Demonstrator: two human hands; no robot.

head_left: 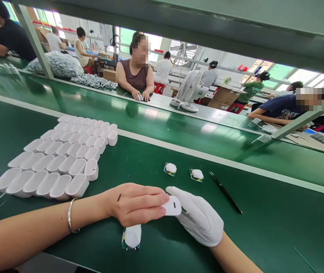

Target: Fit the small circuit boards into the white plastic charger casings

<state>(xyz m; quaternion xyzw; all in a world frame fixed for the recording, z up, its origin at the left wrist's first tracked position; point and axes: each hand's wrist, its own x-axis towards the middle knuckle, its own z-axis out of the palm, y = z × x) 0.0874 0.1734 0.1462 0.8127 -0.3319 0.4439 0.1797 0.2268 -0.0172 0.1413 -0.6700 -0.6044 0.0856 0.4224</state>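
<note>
My bare left hand point(136, 204) and my white-gloved right hand point(198, 220) meet low in the middle of the view, both gripping one small white plastic shell point(172, 206) with a dark slot in its face. Just below my left hand lies a green circuit board with a white pad point(132, 237). Two more such boards point(170, 168) point(197, 174) rest on the green mat beyond my hands. A black slender tool point(226, 192) lies to the right of them. Several rows of empty white shells point(59, 159) stand packed together at the left.
The green bench point(278, 223) runs wide, with a white strip point(235, 163) marking a conveyor behind. A white desk fan point(188, 91) stands across it. A person sits opposite with hands on the far edge; several others work further back.
</note>
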